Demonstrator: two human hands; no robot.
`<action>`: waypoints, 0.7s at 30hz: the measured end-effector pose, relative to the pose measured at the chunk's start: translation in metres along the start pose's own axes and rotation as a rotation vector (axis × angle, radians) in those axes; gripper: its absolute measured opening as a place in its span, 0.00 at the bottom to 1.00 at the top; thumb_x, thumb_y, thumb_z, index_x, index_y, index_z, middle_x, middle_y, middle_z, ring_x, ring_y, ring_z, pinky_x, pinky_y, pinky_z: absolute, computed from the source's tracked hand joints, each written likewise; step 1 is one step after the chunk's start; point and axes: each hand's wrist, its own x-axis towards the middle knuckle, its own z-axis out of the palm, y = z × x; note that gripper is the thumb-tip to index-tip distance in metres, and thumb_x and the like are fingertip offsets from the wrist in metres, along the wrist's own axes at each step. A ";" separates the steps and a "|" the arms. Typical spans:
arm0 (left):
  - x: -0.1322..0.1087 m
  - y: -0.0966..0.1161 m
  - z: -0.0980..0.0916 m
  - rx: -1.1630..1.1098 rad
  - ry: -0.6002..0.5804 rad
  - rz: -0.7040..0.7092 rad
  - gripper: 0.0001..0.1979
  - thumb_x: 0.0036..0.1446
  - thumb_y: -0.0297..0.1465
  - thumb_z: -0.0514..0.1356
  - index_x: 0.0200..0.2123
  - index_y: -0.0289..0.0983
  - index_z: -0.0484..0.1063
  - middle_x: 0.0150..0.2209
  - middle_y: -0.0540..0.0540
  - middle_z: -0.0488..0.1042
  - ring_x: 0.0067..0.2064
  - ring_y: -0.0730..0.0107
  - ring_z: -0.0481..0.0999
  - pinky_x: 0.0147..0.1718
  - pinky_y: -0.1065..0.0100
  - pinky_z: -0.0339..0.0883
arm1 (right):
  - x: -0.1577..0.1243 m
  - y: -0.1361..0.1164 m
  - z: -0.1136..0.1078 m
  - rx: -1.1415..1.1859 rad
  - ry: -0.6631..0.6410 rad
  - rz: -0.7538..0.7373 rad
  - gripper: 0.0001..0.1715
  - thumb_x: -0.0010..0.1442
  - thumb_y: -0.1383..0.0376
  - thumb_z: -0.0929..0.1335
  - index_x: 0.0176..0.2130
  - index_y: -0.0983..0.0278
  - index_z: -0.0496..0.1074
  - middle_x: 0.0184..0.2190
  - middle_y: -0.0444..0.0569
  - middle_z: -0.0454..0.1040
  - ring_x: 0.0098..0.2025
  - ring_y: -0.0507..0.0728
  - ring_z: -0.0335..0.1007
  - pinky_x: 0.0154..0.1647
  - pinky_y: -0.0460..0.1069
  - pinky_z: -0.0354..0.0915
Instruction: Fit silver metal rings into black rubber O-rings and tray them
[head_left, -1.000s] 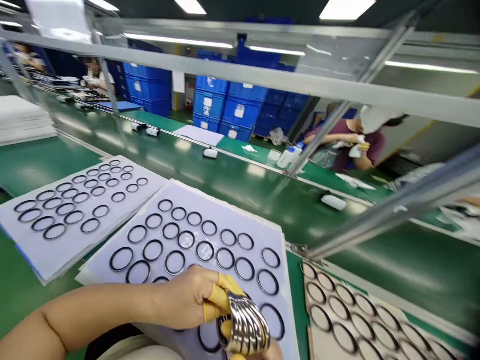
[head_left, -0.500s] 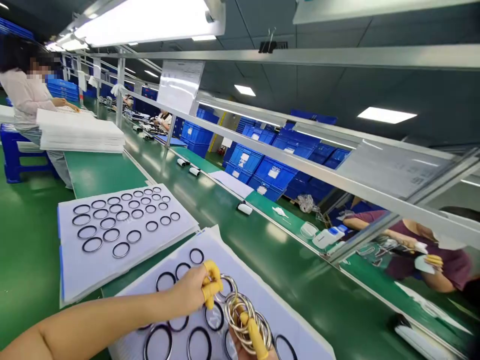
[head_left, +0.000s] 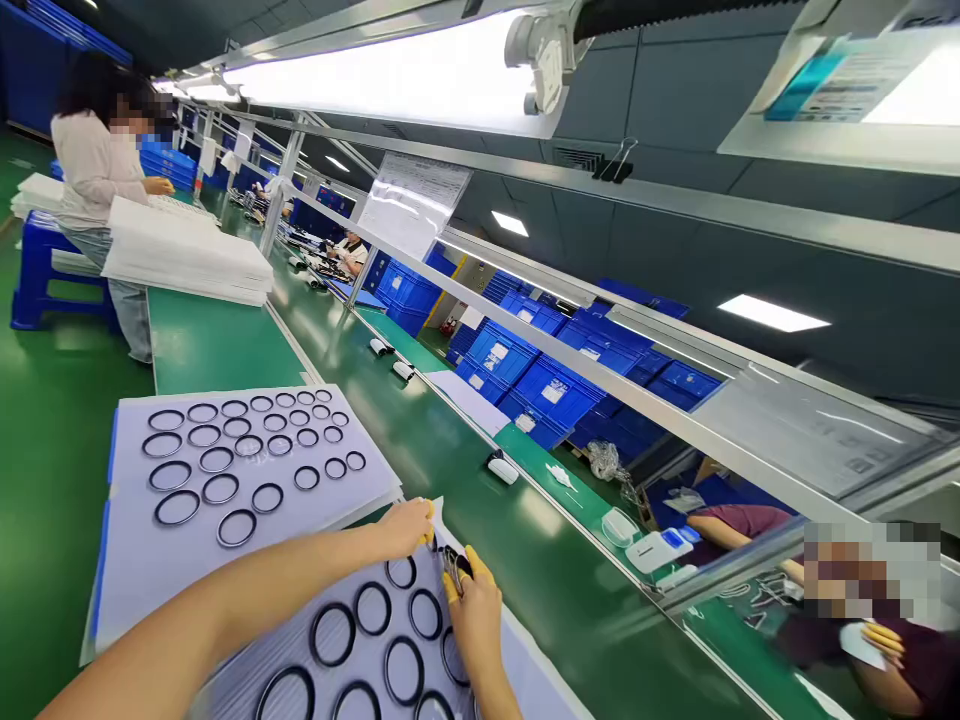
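Note:
My right hand (head_left: 477,605), with yellow covers on its fingertips, is closed around a bunch of metal rings (head_left: 456,566) over the right side of the near white sheet (head_left: 517,650). Close to that sheet's far corner is my left hand (head_left: 409,528), its yellow-covered fingers pinched together. What they hold, if anything, is hidden. Dark-edged rings (head_left: 403,670) lie spread on the near sheet below both hands. A second white sheet (head_left: 135,590) to the left carries rows of similar rings (head_left: 220,488).
A green conveyor belt (head_left: 555,590) runs along the right, with white-and-black parts (head_left: 502,468) on its far side. A metal rail (head_left: 540,340) crosses above it. A white stack (head_left: 187,260) stands farther left, near a seated person (head_left: 97,180). Another person works at right.
My view has turned. My right hand has moved up and away with the metal rings, turning them edge-on. My left hand has shifted slightly to the sheet's far corner.

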 end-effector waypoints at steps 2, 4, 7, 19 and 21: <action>0.003 -0.011 0.003 0.064 -0.011 0.004 0.15 0.64 0.35 0.59 0.51 0.35 0.69 0.52 0.41 0.70 0.50 0.59 0.73 0.48 0.52 0.70 | -0.003 0.007 0.009 0.009 -0.037 0.035 0.14 0.56 0.61 0.67 0.23 0.63 0.77 0.53 0.64 0.76 0.53 0.71 0.72 0.53 0.62 0.65; 0.003 -0.019 0.005 0.111 -0.030 0.012 0.15 0.64 0.35 0.59 0.52 0.35 0.69 0.52 0.41 0.71 0.50 0.59 0.73 0.48 0.52 0.70 | -0.006 0.016 0.012 0.052 -0.065 0.106 0.12 0.57 0.63 0.70 0.23 0.64 0.75 0.53 0.60 0.75 0.54 0.67 0.71 0.56 0.63 0.63; 0.003 -0.025 0.007 0.160 -0.052 0.026 0.15 0.64 0.35 0.59 0.51 0.35 0.69 0.51 0.41 0.71 0.49 0.59 0.73 0.47 0.53 0.71 | -0.008 0.035 0.007 0.157 -0.073 0.246 0.08 0.60 0.62 0.71 0.33 0.66 0.76 0.49 0.52 0.78 0.50 0.60 0.74 0.55 0.61 0.66; 0.015 -0.002 0.030 0.255 -0.081 0.211 0.14 0.64 0.36 0.59 0.50 0.36 0.70 0.52 0.41 0.71 0.51 0.59 0.73 0.49 0.52 0.69 | -0.022 0.049 -0.032 0.108 -0.051 0.251 0.11 0.58 0.59 0.70 0.30 0.65 0.77 0.52 0.57 0.76 0.57 0.66 0.69 0.59 0.63 0.61; 0.018 0.001 0.033 0.252 -0.082 0.216 0.14 0.64 0.36 0.59 0.50 0.35 0.70 0.51 0.41 0.71 0.50 0.59 0.73 0.49 0.52 0.69 | -0.026 0.042 -0.032 0.010 -0.081 0.161 0.12 0.57 0.61 0.68 0.27 0.63 0.78 0.56 0.60 0.74 0.62 0.70 0.63 0.61 0.62 0.58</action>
